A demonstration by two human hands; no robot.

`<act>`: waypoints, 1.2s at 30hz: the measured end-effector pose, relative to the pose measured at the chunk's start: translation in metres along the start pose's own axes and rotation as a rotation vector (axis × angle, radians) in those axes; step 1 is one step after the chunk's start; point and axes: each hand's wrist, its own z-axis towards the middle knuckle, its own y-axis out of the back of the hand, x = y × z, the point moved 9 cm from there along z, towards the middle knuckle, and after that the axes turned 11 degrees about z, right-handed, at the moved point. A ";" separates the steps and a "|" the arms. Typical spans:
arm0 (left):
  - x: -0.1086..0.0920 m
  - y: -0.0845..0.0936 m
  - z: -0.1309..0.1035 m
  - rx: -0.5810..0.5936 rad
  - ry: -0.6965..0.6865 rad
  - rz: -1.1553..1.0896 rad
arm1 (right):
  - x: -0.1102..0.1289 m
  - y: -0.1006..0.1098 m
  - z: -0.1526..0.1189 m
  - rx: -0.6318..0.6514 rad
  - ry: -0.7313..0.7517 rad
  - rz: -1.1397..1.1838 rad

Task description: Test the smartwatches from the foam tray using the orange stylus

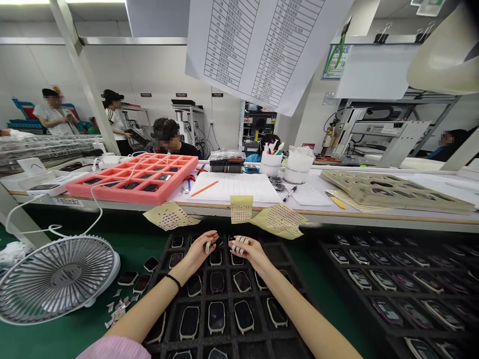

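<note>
Both hands are raised over the far part of a black foam tray (202,276) whose compartments hold several watch cases, such as a pale-framed one (216,317). My left hand (202,248) has its fingers closed around a small pale piece (207,246). To its right, my right hand (250,251) is closed, with several small whitish pieces (239,244) at its fingertips. A narrow gap separates the hands. Exactly what the small pieces are cannot be made out.
A white fan (65,276) stands at left beside loose watch cases (127,278). Ahead, yellow sticker sheets (241,209) hang from the shelf edge (209,206). A second black tray (337,294) lies at right. A paper sheet (262,50) hangs overhead.
</note>
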 end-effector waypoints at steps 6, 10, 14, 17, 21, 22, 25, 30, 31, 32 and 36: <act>-0.001 -0.001 -0.002 -0.001 0.005 -0.005 | 0.001 -0.001 -0.002 -0.007 -0.003 -0.007; -0.001 0.000 -0.001 -0.006 0.004 -0.008 | 0.002 -0.002 -0.003 -0.010 -0.005 -0.008; -0.001 0.000 -0.001 -0.007 0.003 -0.008 | 0.002 -0.001 -0.003 -0.013 -0.005 -0.012; -0.001 -0.001 -0.001 -0.004 -0.002 -0.002 | 0.002 -0.002 -0.003 -0.008 0.000 -0.017; -0.002 0.000 -0.002 0.000 -0.021 0.017 | 0.002 -0.003 -0.003 -0.002 0.007 -0.027; -0.003 0.000 -0.002 0.001 -0.028 0.026 | 0.002 -0.003 -0.003 -0.001 0.009 -0.029; -0.005 -0.001 -0.003 0.007 -0.058 0.069 | 0.001 -0.003 -0.003 -0.003 0.016 -0.035; -0.011 -0.009 -0.006 0.020 -0.148 0.208 | 0.001 -0.001 -0.001 -0.023 0.031 -0.050; -0.013 -0.011 -0.006 0.021 -0.175 0.248 | 0.002 0.000 -0.001 -0.028 0.040 -0.054; -0.015 -0.015 -0.007 0.025 -0.203 0.293 | 0.004 0.001 -0.002 -0.033 0.050 -0.060; -0.022 -0.045 -0.010 0.115 -0.323 0.517 | 0.021 0.013 -0.010 -0.055 0.093 -0.097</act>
